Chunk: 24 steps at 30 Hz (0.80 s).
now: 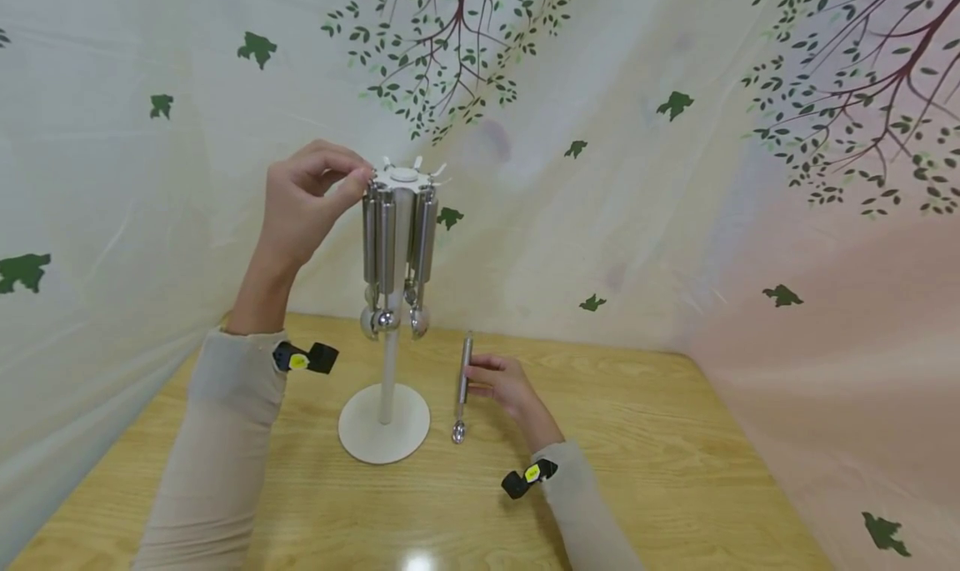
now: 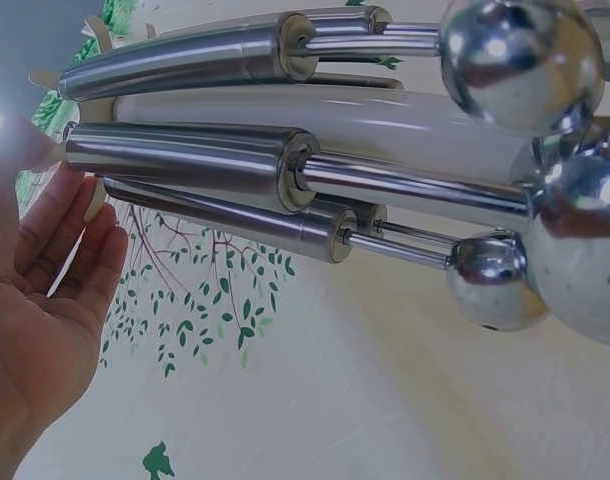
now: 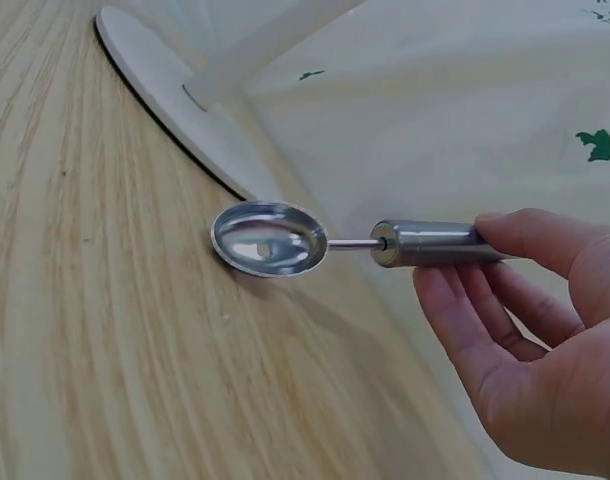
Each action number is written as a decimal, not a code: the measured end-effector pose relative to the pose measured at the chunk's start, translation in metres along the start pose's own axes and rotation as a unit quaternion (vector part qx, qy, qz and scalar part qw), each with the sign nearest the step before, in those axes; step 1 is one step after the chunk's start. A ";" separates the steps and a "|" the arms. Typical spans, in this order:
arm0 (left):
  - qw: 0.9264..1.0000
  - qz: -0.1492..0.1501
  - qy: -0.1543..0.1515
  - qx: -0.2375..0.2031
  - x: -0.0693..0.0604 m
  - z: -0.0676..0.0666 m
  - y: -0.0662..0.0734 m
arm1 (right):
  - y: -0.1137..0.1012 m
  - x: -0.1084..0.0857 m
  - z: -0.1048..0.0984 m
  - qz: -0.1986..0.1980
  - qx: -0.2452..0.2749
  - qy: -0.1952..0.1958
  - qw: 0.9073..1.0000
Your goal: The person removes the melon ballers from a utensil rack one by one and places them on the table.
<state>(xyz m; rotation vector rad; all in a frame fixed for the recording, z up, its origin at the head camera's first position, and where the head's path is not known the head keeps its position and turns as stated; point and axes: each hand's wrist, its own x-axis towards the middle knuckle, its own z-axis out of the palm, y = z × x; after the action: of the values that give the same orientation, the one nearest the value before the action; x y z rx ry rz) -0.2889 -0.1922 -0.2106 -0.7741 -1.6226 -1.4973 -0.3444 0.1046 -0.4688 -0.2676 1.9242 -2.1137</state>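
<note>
One left hand [image 1: 307, 200] reaches up at the left of the white stand [image 1: 363, 438]; thumb and forefinger pinch the edge of its top, other fingers loosely bent. Black wrist device [image 1: 303, 358] on that sleeve, also left of the stand. Several steel-handled utensils [image 1: 386, 242] hang around the stand, rounded ends down, handles starting beside the pinching fingertips. Just right of the stand's foot, a metal spoon [image 1: 462, 388]: in the head view its bowl shows below the grip, the handle's end above it. Bowl juts free of the fingers; cannot tell whether it touches the wooden tabletop [image 1: 637, 438]. Farther right of the stand, the right hand [image 1: 510, 383] pinches the spoon's handle between thumb and fingers. Leaf-patterned cloth [image 1: 525, 262] behind the stand.
</note>
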 end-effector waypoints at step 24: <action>1.000 0.003 0.005 -0.013 -0.001 0.002 0.000 | 0.011 0.011 0.002 0.001 -0.021 0.047 0.999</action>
<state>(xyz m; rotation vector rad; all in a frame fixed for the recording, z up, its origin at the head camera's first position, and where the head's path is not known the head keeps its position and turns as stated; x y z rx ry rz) -0.2881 -0.1904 -0.2114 -0.7829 -1.5949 -1.5184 -0.3531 0.0982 -0.4796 -0.1788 2.0213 -2.1226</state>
